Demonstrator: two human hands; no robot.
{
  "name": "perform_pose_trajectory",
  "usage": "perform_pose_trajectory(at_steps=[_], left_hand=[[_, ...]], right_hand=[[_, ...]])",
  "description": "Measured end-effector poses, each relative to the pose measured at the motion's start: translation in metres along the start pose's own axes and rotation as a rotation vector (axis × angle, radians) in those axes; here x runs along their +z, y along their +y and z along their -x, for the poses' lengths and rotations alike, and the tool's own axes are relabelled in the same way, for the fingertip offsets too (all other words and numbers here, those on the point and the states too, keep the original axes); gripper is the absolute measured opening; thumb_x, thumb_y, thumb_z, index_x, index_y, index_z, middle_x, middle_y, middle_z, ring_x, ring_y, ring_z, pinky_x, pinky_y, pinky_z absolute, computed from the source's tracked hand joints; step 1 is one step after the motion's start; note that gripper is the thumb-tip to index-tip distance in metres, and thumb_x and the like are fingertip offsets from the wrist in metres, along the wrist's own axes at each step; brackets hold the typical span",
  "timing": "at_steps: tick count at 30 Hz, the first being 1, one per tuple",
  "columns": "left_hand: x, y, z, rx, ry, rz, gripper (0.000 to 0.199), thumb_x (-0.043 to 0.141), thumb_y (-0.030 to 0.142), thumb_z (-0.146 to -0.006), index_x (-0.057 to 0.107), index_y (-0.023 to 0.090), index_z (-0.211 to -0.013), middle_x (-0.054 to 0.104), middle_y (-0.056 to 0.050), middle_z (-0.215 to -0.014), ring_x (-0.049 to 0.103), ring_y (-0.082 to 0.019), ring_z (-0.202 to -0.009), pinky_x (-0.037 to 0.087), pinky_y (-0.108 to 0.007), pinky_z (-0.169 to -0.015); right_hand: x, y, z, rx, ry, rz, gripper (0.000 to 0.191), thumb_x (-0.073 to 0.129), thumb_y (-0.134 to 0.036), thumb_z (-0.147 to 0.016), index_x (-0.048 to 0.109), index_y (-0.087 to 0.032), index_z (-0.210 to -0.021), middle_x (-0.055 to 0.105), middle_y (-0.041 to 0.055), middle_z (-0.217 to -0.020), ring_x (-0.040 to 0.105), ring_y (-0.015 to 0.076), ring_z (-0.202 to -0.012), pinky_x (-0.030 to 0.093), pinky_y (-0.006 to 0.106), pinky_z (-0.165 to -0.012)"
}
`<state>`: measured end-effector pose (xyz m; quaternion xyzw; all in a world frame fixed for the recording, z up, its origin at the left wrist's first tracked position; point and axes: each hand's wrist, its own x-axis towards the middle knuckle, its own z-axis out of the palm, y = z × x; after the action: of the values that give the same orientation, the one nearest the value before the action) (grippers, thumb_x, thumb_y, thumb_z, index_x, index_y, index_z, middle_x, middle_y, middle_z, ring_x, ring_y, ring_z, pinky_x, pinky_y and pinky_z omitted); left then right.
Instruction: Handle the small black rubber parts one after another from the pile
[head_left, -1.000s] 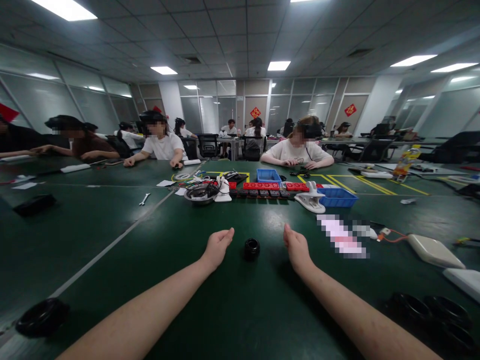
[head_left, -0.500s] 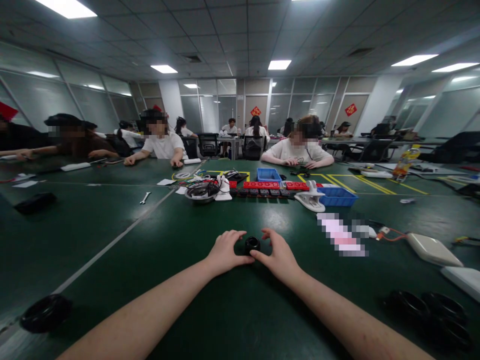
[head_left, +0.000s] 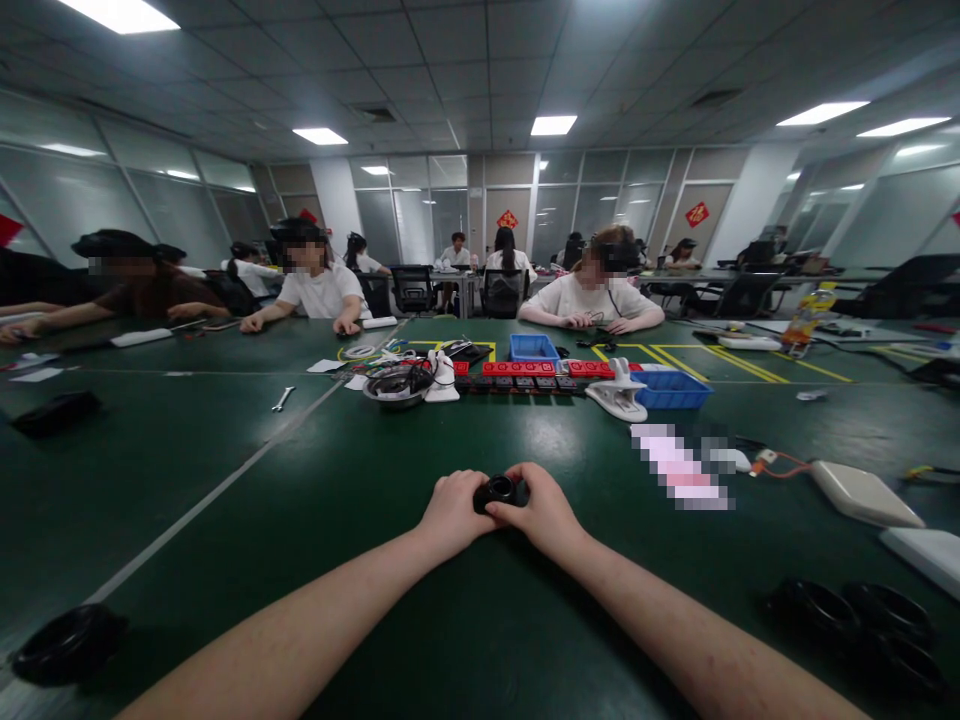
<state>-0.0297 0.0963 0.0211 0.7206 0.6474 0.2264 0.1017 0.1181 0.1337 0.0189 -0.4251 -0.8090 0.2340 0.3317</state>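
A small black ring-shaped part (head_left: 495, 494) with a round opening on top is between my two hands, in the middle of the green table. My right hand (head_left: 546, 512) closes on its right side, thumb across the front and fingers behind. Against its left side is my left hand (head_left: 452, 508), with its fingers curled in; the thumb is largely hidden. Similar black ring-shaped parts lie apart from my hands: one (head_left: 71, 643) at lower left, and several in a group (head_left: 825, 612) at lower right.
Beyond my hands a row of red power strips (head_left: 517, 368), a bowl of cables (head_left: 397, 385), a white clamp (head_left: 619, 392) and blue bins (head_left: 671, 391) cross the table (head_left: 360, 600). A wrench (head_left: 283, 399) lies left, a beige box (head_left: 866, 492) right. Other people sit opposite.
Both hands have closed in from around the black ring-shaped part to touch its sides. The part now looks slightly tilted or shifted. The view has turned a little.
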Motion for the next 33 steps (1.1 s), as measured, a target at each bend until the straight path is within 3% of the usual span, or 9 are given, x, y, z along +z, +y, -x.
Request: perform_pose_trajectory(at_steps=[4,11,16,22,28,33], left_hand=[[-0.002,-0.007,-0.004,0.074,-0.076,0.092,0.037,0.061,0.045,-0.061,0.057,0.019,-0.087,0.056,-0.002,-0.081,0.051,-0.019,-0.078,0.037,-0.027,-0.065],[-0.013,-0.017,-0.012,0.263,-0.272,0.124,0.041,0.06,0.049,-0.063,0.058,0.019,-0.092,0.057,-0.002,-0.085,0.051,-0.019,-0.08,0.038,-0.026,-0.067],[-0.015,-0.018,-0.01,0.307,-0.276,0.098,0.04,0.059,0.047,-0.066,0.058,0.019,-0.093,0.057,-0.003,-0.088,0.05,-0.02,-0.084,0.038,-0.029,-0.073],[-0.015,-0.013,0.002,0.161,-0.174,0.202,0.074,0.067,0.048,-0.053,0.04,0.026,-0.119,0.049,-0.004,-0.109,0.047,-0.022,-0.096,0.039,-0.033,-0.08],[-0.01,0.001,0.011,0.025,0.001,0.067,0.066,0.067,0.054,-0.048,0.049,0.022,-0.103,0.053,-0.004,-0.096,0.049,-0.024,-0.091,0.038,-0.035,-0.078],[-0.006,0.008,0.011,-0.002,0.03,0.014,0.056,0.064,0.056,-0.051,0.052,0.021,-0.093,0.056,-0.002,-0.087,0.052,-0.022,-0.084,0.038,-0.033,-0.073]], right_hand=[[-0.011,0.001,-0.004,-0.01,-0.105,-0.082,0.034,0.068,-0.028,-0.057,0.057,-0.017,-0.087,0.057,0.0029,-0.086,0.05,0.0166,-0.08,0.039,0.029,-0.07],[-0.031,0.009,-0.017,-0.101,-0.493,-0.292,0.044,0.066,-0.021,-0.061,0.056,-0.019,-0.103,0.056,0.0036,-0.097,0.051,0.0175,-0.087,0.039,0.03,-0.077],[-0.035,0.013,-0.018,-0.121,-0.58,-0.295,0.05,0.063,-0.023,-0.064,0.051,-0.02,-0.112,0.052,0.0048,-0.105,0.049,0.0184,-0.092,0.037,0.033,-0.082],[-0.036,0.013,-0.004,-0.057,-0.406,-0.262,0.081,0.069,-0.035,-0.057,0.03,-0.02,-0.126,0.046,0.0069,-0.111,0.047,0.0168,-0.086,0.04,0.033,-0.077],[-0.023,0.007,0.003,-0.001,-0.115,-0.165,0.064,0.069,-0.037,-0.055,0.043,-0.017,-0.11,0.051,0.0048,-0.096,0.048,0.0156,-0.077,0.042,0.03,-0.07],[-0.01,0.001,0.004,0.04,-0.023,-0.112,0.05,0.069,-0.036,-0.054,0.049,-0.017,-0.096,0.053,0.0036,-0.089,0.049,0.0163,-0.077,0.04,0.029,-0.068]])
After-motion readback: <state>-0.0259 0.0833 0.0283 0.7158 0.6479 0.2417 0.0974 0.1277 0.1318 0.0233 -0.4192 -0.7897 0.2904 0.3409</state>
